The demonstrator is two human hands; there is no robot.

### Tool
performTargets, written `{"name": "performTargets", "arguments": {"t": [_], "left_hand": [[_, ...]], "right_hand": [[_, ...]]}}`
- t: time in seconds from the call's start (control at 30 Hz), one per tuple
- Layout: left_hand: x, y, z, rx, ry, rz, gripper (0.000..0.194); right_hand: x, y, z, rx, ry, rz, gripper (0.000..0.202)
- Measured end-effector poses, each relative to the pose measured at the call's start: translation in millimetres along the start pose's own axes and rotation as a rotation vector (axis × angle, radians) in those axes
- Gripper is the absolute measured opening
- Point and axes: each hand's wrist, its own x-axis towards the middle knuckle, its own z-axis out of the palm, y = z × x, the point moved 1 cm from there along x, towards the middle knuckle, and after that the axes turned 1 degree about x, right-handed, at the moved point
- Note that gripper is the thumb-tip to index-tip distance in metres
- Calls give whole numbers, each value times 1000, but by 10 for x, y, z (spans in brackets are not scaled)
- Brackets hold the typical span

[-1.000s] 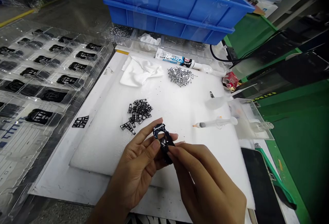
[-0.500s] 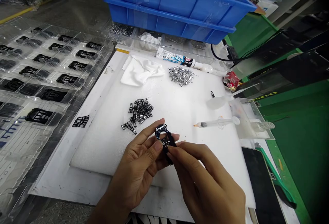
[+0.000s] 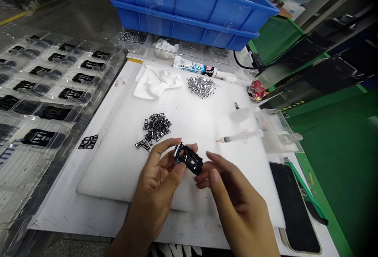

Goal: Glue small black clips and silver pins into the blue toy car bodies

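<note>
1. Black glossy molded part [image 3: 190,160]: in left hand [image 3: 158,184], above white foam sheet [image 3: 196,117].
2. Left grip: clamped on part.
3. Right hand [image 3: 239,204]: grip apart, just beside part; contact unclear.
4. Black trapezoid frames [image 3: 158,127] piled on foam sheet; syringe [image 3: 236,137] lies right of them.

Yellow "EXTRO" (rest unclear) on black bar [image 3: 325,72], blue "クリヤー" on white tube [image 3: 194,66]

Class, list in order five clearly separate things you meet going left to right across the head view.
Loose black frames → pile of black frames → black part held in the left hand → syringe → phone.
</note>
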Motion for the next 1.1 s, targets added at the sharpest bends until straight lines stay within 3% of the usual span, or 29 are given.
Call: {"name": "performTargets", "arguments": {"t": [0.07,0.17,0.23,0.33,0.43,0.57,0.7,0.93,1.1], "left_hand": [[-36,-7,25,124,-33,13,28],[-109,-24,40,355,-4,97,21],[-148,-35,26,584,55,245,33],[-167,-37,-8,977,77,598,59],[-143,-28,-43,1143,-12,801,55],[-112,-33,-88,1107,-54,830,51],[-133,-95,-134,1076,-23,828,56],[-141,-139,-159,1170,-20,866,51],[-127,-139,-139,1221,-7,918,51]], "right_hand": [[45,3,9,161,-17,120,21],[77,7,-7,80,35,32,17],[49,27,-14,-34,77,-101,14],[-35,64,-10,-106,146,-260,22],[-76,57,-3,-170,213,-391,35],[-16,0,-4,-284,155,-543,32],[25,26,4,-298,126,-591,33],[19,136,70,-324,163,-580,32],[-19,128,79,-298,175,-485,22]]}}
